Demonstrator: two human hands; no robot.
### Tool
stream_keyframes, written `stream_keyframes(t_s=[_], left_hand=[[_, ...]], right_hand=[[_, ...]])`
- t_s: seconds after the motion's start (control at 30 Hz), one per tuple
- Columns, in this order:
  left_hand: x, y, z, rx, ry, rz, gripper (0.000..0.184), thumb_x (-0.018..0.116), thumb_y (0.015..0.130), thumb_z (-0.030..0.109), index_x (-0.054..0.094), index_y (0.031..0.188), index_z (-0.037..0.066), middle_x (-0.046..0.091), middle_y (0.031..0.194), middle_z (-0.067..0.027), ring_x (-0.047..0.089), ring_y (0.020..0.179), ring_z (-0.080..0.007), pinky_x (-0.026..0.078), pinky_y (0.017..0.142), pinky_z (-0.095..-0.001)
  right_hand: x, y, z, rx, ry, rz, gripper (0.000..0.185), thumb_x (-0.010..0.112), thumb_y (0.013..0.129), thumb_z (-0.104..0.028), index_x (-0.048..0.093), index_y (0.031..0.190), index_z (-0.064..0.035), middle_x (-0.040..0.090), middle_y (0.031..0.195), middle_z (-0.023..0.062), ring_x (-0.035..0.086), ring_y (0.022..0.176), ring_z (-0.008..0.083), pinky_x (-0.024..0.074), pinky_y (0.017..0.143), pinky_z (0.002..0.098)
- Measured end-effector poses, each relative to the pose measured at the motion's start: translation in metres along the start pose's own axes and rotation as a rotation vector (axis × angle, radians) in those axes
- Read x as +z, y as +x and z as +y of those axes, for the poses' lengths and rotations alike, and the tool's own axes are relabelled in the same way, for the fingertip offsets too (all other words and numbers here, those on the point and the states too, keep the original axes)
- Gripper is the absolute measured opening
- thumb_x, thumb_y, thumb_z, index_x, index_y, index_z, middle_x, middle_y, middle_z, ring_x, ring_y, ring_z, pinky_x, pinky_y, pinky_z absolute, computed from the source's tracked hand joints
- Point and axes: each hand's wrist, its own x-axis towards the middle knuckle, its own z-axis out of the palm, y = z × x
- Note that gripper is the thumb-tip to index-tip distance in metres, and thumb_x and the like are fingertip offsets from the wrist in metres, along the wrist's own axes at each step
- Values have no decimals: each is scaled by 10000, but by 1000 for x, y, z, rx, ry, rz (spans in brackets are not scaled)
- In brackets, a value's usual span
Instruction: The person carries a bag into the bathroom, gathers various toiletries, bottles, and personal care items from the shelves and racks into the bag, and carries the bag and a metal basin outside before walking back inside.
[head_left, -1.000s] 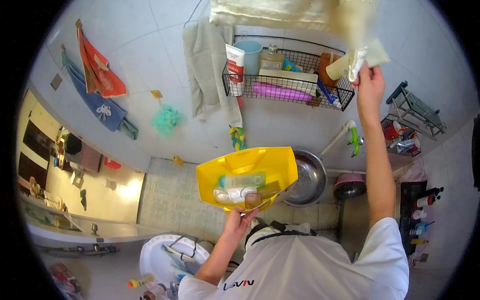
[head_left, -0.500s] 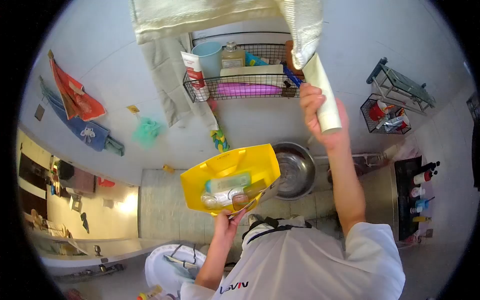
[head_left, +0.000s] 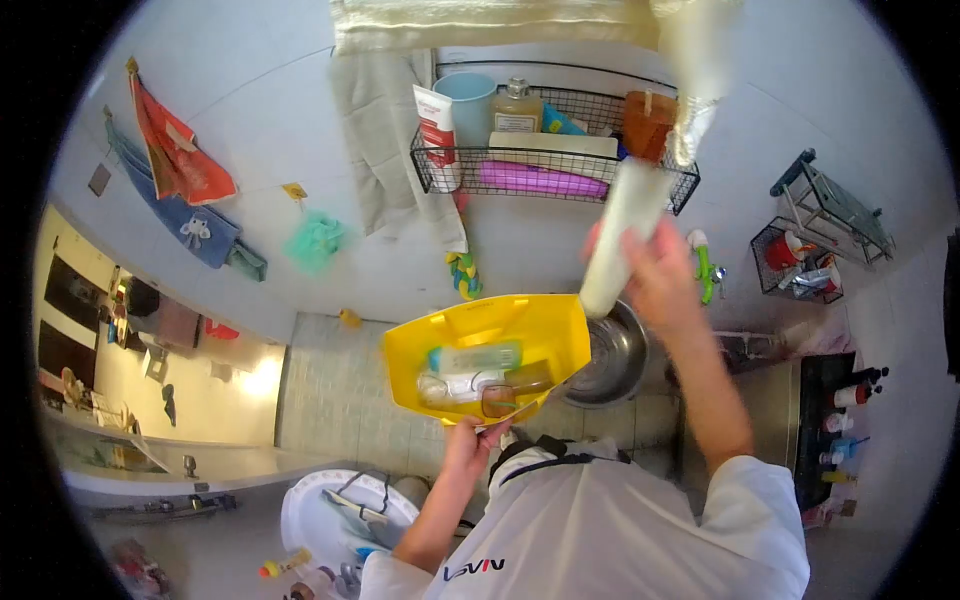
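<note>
My left hand (head_left: 470, 445) grips the near rim of a yellow bag (head_left: 420, 350), whose open top faces up. Inside it lie a clear bottle with a blue-green cap (head_left: 480, 357), a white item and a brownish container. A pale cream tube (head_left: 622, 240), slightly blurred, is in my right hand (head_left: 655, 265), to the right of the bag and below a wire basket (head_left: 550, 170). That basket holds a blue cup (head_left: 465, 100), a white and red tube (head_left: 437, 135), an amber-coloured bottle (head_left: 516, 108), a purple item (head_left: 543, 180) and an orange-brown container (head_left: 648, 122).
Cream cloth (head_left: 490, 30) hangs across the top, beside a grey towel (head_left: 385, 150). A metal basin (head_left: 615, 360) stands on the floor behind the bag. A green tap (head_left: 706, 270) and a small wire basket (head_left: 775, 275) are at right; a white washbasin (head_left: 300, 510) is at lower left.
My right hand has brought the cream tube away from the wire basket, down toward the yellow bag. My left hand still holds the bag. The camera view has shifted slightly.
</note>
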Motion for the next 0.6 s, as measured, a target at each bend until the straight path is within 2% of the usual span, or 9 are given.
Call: stream_keyframes(t_s=[0.07,0.2,0.27,0.3,0.33,0.4,0.53,0.57,0.6], left_hand=[[6,-4,1,26,17,-10,521,372,758,-31,310,1274,12,475,1190,-203,572,991,-358,551,792,-458],[2,-5,-1,22,79,20,520,394,777,-22,308,1287,29,475,1207,-185,555,1022,-354,549,797,-451],[3,-7,0,21,81,10,522,396,779,-19,301,1290,29,475,1203,-187,560,1013,-358,551,792,-452],[6,-10,2,32,101,20,520,398,782,-17,300,1291,29,477,1199,-185,564,1004,-359,553,788,-449],[9,-12,3,44,121,27,518,399,785,-16,298,1291,30,478,1196,-183,569,995,-360,555,784,-446],[10,-13,5,46,129,32,514,398,787,-15,299,1289,27,480,1191,-182,571,990,-360,556,783,-441],[-2,-9,6,24,91,11,506,403,789,-17,308,1282,34,484,1182,-178,576,982,-353,561,774,-428],[-3,-8,6,34,86,18,506,403,789,-17,308,1282,34,484,1182,-178,576,982,-353,561,774,-428],[-1,-7,5,51,90,45,487,390,796,-27,317,1275,14,502,1161,-197,592,957,-351,568,751,-424]], right_hand=[[9,-9,55,181,43,-139,313,494,908,-127,433,1192,-12,600,1016,107,602,917,198,491,824,339],[37,-24,125,163,-133,-263,343,551,884,-128,459,1195,-19,607,1019,82,603,891,152,493,776,297],[45,-24,137,82,-492,-331,350,567,870,-154,477,1173,-5,612,1024,104,618,856,194,492,747,322],[47,-23,141,157,-593,-394,375,601,845,-199,504,1144,6,600,1033,157,607,911,263,480,768,361],[47,-24,137,155,-596,-390,375,601,845,-199,504,1144,6,600,1033,157,607,911,263,480,768,361],[49,-29,117,-302,-985,-581,384,625,817,-213,529,1114,10,581,1051,203,566,993,314,469,804,395],[35,42,3,-916,-1122,-90,316,634,791,-129,568,1062,18,582,1054,190,569,934,338,469,823,398],[37,63,-23,-811,-1064,-6,266,610,799,-87,581,1043,15,594,1038,192,581,923,329,472,806,395],[20,98,-28,-972,-1247,33,286,604,804,-132,585,1043,24,621,958,195,599,882,318,480,770,377]])
